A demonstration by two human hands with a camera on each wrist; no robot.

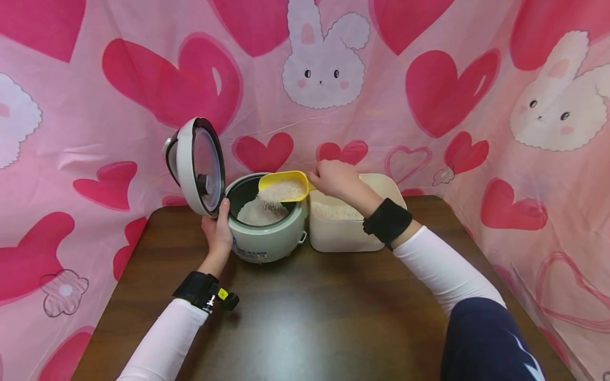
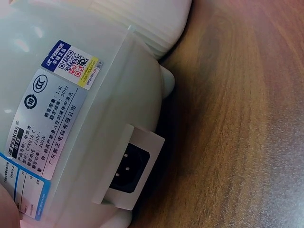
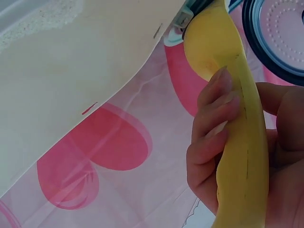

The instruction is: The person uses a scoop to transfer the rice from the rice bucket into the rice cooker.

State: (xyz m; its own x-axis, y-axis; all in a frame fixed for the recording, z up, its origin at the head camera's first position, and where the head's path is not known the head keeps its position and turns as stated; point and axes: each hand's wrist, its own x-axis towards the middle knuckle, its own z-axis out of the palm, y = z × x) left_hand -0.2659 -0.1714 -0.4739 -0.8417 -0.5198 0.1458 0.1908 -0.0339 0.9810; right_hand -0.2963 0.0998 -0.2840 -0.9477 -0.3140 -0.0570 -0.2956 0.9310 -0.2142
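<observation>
My right hand [image 1: 337, 177] grips the handle of a yellow scoop [image 1: 305, 188], fingers wrapped round it in the right wrist view. White rice [image 1: 283, 191] lies in the scoop, which is tilted over the open rice cooker [image 1: 267, 244]. Grains spill from its lip onto a heap of rice [image 1: 259, 212] in the dark inner pot. My left hand [image 1: 219, 235] holds the cooker's left side by the hinge, its thumb up beside the raised lid [image 1: 200, 166]; its other fingers are partly hidden. Only a sliver of that hand shows in the left wrist view.
A cream bin [image 1: 345, 235] with rice stands close at the cooker's right, under my right forearm. The cooker's power socket [image 2: 129, 167] faces the left wrist camera. Brown wooden table [image 1: 295, 317]; a pink heart-patterned cloth [image 1: 267, 116] hangs behind.
</observation>
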